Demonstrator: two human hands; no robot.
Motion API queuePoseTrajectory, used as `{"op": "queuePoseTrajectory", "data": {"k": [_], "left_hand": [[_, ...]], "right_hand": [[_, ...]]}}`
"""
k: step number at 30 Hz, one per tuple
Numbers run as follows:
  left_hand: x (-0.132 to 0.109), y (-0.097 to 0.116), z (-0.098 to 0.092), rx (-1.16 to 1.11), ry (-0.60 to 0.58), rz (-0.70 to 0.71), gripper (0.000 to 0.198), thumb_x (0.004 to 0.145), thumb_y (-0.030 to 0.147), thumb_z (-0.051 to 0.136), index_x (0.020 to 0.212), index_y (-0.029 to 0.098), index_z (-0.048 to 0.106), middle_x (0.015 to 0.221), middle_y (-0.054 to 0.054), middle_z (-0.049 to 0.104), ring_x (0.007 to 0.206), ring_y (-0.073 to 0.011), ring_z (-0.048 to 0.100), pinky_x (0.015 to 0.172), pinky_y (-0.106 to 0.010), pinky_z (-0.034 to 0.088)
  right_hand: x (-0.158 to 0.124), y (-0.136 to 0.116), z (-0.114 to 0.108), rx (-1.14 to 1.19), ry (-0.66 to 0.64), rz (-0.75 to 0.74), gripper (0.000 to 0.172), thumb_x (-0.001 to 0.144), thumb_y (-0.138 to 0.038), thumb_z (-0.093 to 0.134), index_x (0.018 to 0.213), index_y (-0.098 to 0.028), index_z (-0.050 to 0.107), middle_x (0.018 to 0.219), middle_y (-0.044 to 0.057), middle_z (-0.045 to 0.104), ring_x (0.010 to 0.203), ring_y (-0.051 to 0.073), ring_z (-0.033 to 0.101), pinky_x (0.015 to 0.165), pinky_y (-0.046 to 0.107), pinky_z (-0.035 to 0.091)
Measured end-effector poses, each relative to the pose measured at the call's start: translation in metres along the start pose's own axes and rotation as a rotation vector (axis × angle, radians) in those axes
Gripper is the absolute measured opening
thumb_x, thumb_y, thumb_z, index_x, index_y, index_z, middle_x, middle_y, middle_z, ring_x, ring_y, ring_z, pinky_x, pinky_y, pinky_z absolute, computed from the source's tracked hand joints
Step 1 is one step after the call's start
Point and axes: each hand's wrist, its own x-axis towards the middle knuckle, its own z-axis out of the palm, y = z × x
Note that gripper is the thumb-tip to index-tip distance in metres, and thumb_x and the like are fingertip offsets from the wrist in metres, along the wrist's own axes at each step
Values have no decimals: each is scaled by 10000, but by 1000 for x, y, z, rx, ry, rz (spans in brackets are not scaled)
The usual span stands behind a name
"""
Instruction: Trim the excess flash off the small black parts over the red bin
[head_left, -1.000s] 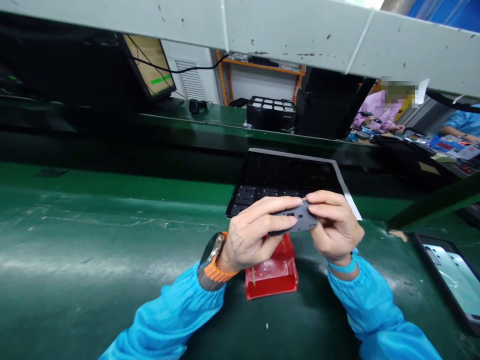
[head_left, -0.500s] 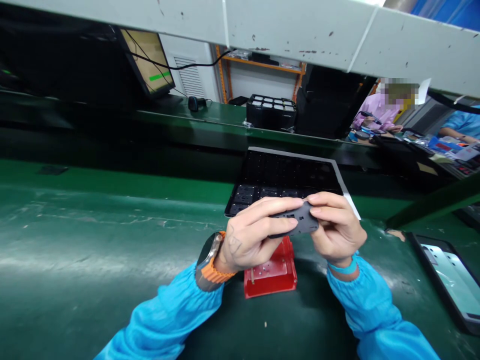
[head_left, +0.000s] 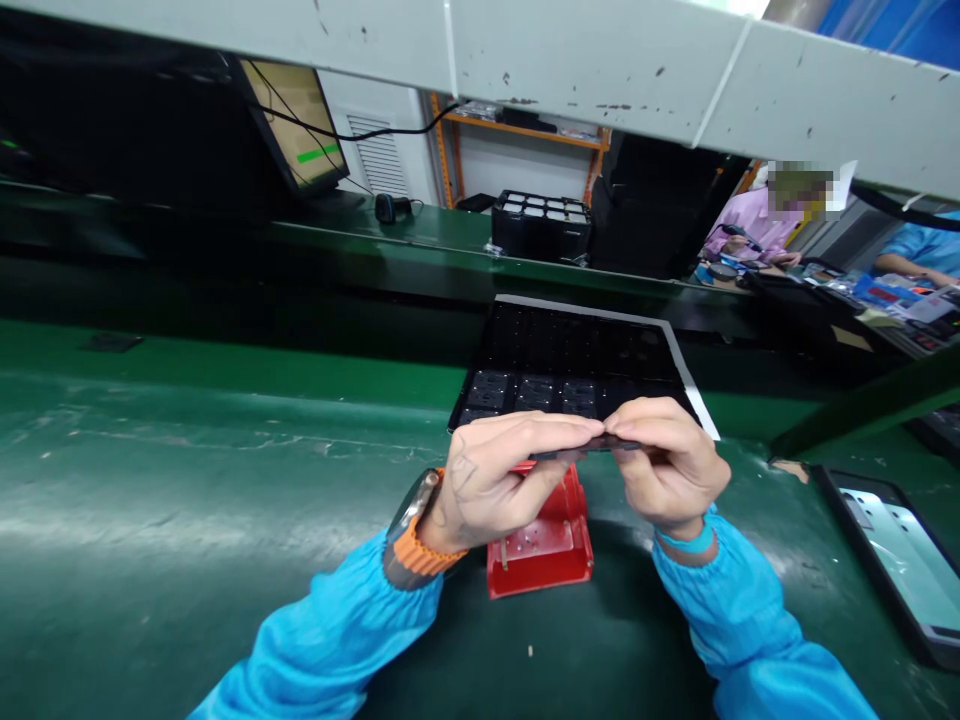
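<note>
Both my hands hold one thin grey plate (head_left: 592, 447) edge-on, just above a red fixture (head_left: 541, 541) on the green belt. My left hand (head_left: 495, 480), with an orange-strapped watch on its wrist, pinches the plate's left end. My right hand (head_left: 664, 460) grips its right end, fingers curled over the top. Behind the hands lies a black tray (head_left: 570, 365) with several moulded pockets, some holding dark parts.
A green conveyor belt (head_left: 187, 480) runs across. A flat tray with a pale panel (head_left: 900, 560) lies at the right edge. Further back stand a monitor (head_left: 296, 125), a black crate (head_left: 541, 225) and a low white beam overhead. Other people work at the far right.
The grey plate has tipped from face-on to flat and edge-on, and both hands have sunk slightly toward the red fixture.
</note>
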Motion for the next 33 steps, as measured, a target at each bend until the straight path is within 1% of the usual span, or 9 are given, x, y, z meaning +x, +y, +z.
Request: {"op": "queuePoseTrajectory", "data": {"k": [5, 8, 17, 20, 22, 24, 28, 30, 33], "left_hand": [[0, 4, 0, 32, 9, -73, 200, 874, 56, 649, 1024, 173, 708, 957, -36, 806, 814, -138, 778, 767, -177, 632], [-1, 6, -1, 32, 5, -107, 193, 873, 60, 647, 1018, 173, 708, 951, -28, 805, 777, -129, 774, 748, -168, 628], [-1, 6, 0, 32, 15, -113, 197, 852, 52, 645, 994, 168, 717, 932, -24, 804, 723, -116, 766, 714, -145, 608], [0, 8, -1, 33, 7, -155, 167, 858, 75, 649, 983, 169, 706, 859, -9, 800, 644, -105, 749, 638, -136, 588], [1, 11, -1, 11, -9, -229, 142, 867, 95, 644, 982, 166, 688, 715, 22, 771, 560, -98, 721, 581, -136, 566], [3, 13, -1, -51, -25, -355, 132, 881, 117, 632, 999, 156, 675, 602, 45, 725, 498, -100, 693, 541, -144, 550], [4, 16, 1, -244, -31, -630, 137, 899, 167, 607, 1010, 128, 678, 562, 22, 700, 470, -127, 683, 495, -175, 539], [5, 16, 1, -301, -23, -700, 131, 896, 172, 603, 993, 125, 678, 544, 18, 685, 477, -134, 684, 491, -182, 535], [6, 16, 1, -315, -13, -732, 121, 888, 177, 606, 976, 128, 673, 527, 21, 668, 483, -132, 677, 492, -184, 526]], "right_hand": [[-1, -1, 1, 25, -8, 43, 236, 877, -97, 674, 1053, -250, 709, 867, 40, 721, 715, 204, 691, 545, 315, 584], [-1, -2, 1, 44, -12, 56, 242, 866, -80, 679, 1049, -236, 711, 863, 43, 718, 714, 199, 685, 543, 305, 581], [2, -5, 2, 82, -17, 65, 245, 848, -38, 672, 1022, -205, 712, 850, 45, 707, 715, 184, 667, 564, 289, 577], [2, -6, 2, 97, -18, 100, 222, 850, -45, 666, 998, -207, 704, 835, 44, 701, 705, 185, 663, 562, 293, 572], [2, -8, 3, 96, -21, 141, 185, 856, -67, 664, 970, -210, 694, 808, 36, 691, 685, 182, 655, 552, 290, 562], [2, -11, 3, 85, -42, 214, 141, 867, -100, 667, 950, -212, 687, 778, 20, 677, 642, 167, 637, 527, 272, 547], [1, -17, 3, 87, -90, 411, 71, 898, -155, 675, 930, -217, 683, 733, -17, 665, 546, 129, 614, 485, 235, 536], [2, -18, 3, 111, -93, 471, 53, 901, -166, 682, 916, -217, 683, 707, -30, 666, 519, 121, 614, 474, 222, 531], [6, -20, 4, 167, -87, 526, 51, 886, -164, 694, 893, -214, 687, 687, -40, 670, 495, 108, 602, 458, 204, 511]]}}
